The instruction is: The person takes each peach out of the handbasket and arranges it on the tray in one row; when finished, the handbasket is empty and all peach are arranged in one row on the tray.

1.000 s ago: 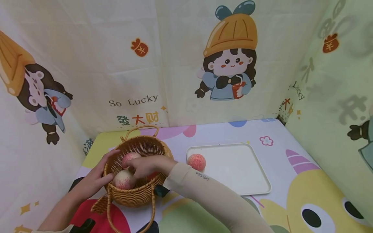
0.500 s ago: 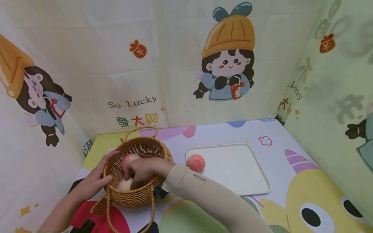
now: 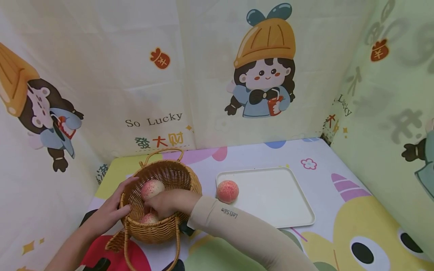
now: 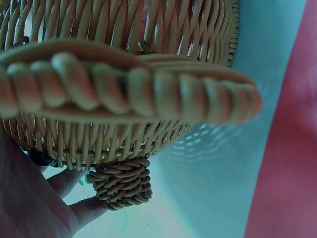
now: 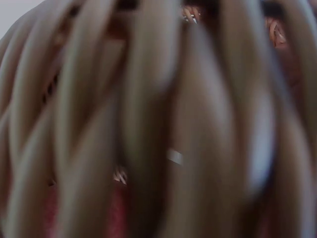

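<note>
A wicker basket (image 3: 159,233) stands on the left of the table, holding pink-and-white peaches. One peach (image 3: 152,188) lies toward the back; another peach (image 3: 149,218) shows low at the near side, partly hidden. My right hand (image 3: 164,203) reaches down inside, fingers bent beside the near peach; their tips are hidden, and I cannot tell whether they grip it. My left hand (image 3: 110,207) rests against the basket's left side, thumb and fingertips at the rim. In the left wrist view its spread fingers (image 4: 89,209) lie by a small woven tab (image 4: 124,183).
To the right of the basket is a white tray (image 3: 271,199) with one pinker peach (image 3: 227,191) at its left end. One looped handle (image 3: 178,241) hangs over the basket's near side, another handle (image 3: 162,150) stands at the back. A printed cloth (image 3: 203,75) walls the table.
My right hand has moved lower into the basket, toward its near side. The back peach has turned and shows more of itself; the near peach sits lower and more covered. The left hand stays.
</note>
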A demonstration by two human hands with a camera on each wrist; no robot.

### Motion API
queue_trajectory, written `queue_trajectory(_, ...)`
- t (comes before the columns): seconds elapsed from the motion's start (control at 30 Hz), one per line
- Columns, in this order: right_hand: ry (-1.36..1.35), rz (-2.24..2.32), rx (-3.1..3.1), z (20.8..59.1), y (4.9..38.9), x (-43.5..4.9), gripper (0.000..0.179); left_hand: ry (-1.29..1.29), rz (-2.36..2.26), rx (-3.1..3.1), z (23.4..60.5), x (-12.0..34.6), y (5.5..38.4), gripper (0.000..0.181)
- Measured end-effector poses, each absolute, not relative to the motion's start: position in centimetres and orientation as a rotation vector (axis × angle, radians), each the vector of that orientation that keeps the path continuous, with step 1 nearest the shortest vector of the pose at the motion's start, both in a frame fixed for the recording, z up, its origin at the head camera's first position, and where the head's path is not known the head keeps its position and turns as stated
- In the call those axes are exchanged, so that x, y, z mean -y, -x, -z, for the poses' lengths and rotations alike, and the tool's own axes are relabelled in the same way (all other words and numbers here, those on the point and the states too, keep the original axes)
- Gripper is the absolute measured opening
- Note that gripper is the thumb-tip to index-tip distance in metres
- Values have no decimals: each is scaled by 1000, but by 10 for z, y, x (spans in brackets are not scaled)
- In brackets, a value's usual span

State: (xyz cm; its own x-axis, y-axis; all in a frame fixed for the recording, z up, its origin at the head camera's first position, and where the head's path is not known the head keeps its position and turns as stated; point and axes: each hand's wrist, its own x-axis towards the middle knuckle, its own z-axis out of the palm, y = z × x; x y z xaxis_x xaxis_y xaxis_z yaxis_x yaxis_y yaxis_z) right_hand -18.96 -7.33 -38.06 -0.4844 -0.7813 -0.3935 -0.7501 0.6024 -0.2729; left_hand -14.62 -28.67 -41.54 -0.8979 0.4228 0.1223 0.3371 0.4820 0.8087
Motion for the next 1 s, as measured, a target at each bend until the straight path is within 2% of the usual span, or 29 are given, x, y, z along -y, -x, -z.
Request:
queue_trajectory(0.2, 1276, 22, -2337, 382, 189, 74, 43, -671, -1393, -2628, 415, 287, 146, 80)
queue_trajectory(0.63, 1249, 15, -2430, 383, 186, 71, 27, -654, -1400, -2627, 415, 285, 144, 81)
queue_trajectory(0.9, 1208, 265, -2608, 375, 189, 57, 44, -659, -1393, -2630, 413, 285, 144, 81)
queue_trajectory(1.0, 1224, 386, -2618, 368, 190, 50, 59, -669, -1403, -2621, 414, 285, 145, 80)
